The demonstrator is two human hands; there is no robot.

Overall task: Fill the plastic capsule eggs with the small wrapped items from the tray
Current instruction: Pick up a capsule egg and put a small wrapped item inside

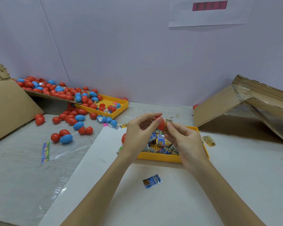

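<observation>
Above near tray (160, 157), centre of view: left hand (138, 133) pinching red egg (160, 122), thumb on top, fingers curled round its near side. Right hand (183, 139) pinching a wrapped item (168, 121) against the egg at its 3 o'clock side, printed end of wrapper sticking out past the fingertips. Cannot tell whether egg is whole or a half.

Near tray: yellow, on white sheet (153, 201), holding a heap of blue and yellow packets (161, 141). Second red egg (123, 138) at tray's 9 o'clock edge, partly hidden by left wrist. One blue packet (152, 181) loose on the sheet at 6 o'clock of tray. One yellowish packet (209, 140) on tabletop (252, 160) at 3 o'clock of tray, just beside its rim.

At 10 o'clock: far tray (121, 107), yellow, partly filled with red and blue eggs; cardboard flap (44, 95) lapping over its left end, heaped with more eggs (55, 90). Scattered eggs and open halves on tabletop between far tray and sheet. Clear plastic bag (62, 149) with coloured header at 9 o'clock.

At 2 o'clock: opened cardboard box (235, 111) lying on its side. Rubber band (177, 116) on tabletop at 12 o'clock of hands.
</observation>
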